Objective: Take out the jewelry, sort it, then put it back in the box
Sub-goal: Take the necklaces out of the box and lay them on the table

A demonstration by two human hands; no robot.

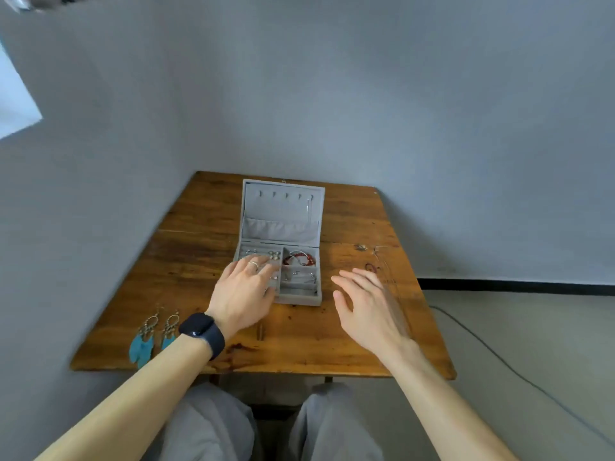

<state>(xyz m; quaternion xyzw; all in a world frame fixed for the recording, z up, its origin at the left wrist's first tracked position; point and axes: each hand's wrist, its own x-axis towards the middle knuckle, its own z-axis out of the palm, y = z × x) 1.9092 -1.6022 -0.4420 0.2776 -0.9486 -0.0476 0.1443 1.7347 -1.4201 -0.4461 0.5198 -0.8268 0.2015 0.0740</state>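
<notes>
A grey jewelry box [299,298] stands open in the middle of a wooden table [199,234], its lid upright. A red bead bracelet [299,258] lies in the upper right compartment; small earrings and rings sit in the left slots. My left hand [244,289], with a ring and a dark watch, rests over the box's left compartments with fingers spread; whether the fingertips pinch anything is hidden. My right hand [364,301] hovers open to the right of the box. Two teal feather earrings [151,337] lie at the table's front left. A thin necklace [376,261] lies at the right.
The table stands in a corner against grey walls. A black cable [499,357] runs over the floor at the right. My knees in grey trousers are under the front edge.
</notes>
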